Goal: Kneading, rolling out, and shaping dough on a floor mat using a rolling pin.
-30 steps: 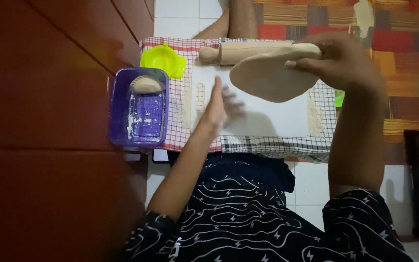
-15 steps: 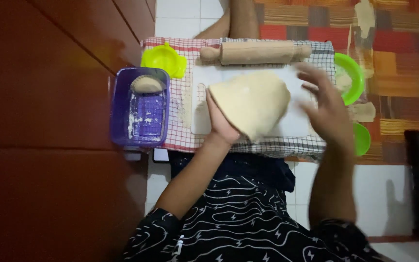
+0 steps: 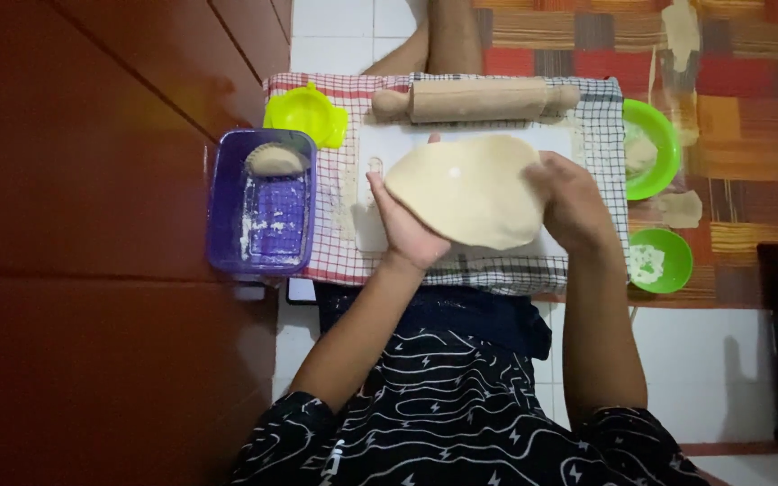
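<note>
Pale dough sheet (image 3: 467, 189), frame centre, is held at its edges by left hand (image 3: 404, 225) and right hand (image 3: 572, 200). Purple tub (image 3: 267, 261) left holds one dough piece (image 3: 275, 160); two green bowls (image 3: 652, 148) right hold flour.

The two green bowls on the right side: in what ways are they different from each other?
The upper green bowl looks larger than the lower green bowl. The upper green bowl holds a pale lump, seemingly dough; the lower green bowl holds only a thin white powdery patch. The upper one lies partly on the checked cloth, while the lower one sits beside the cloth's corner. Both are round and bright green.
</note>
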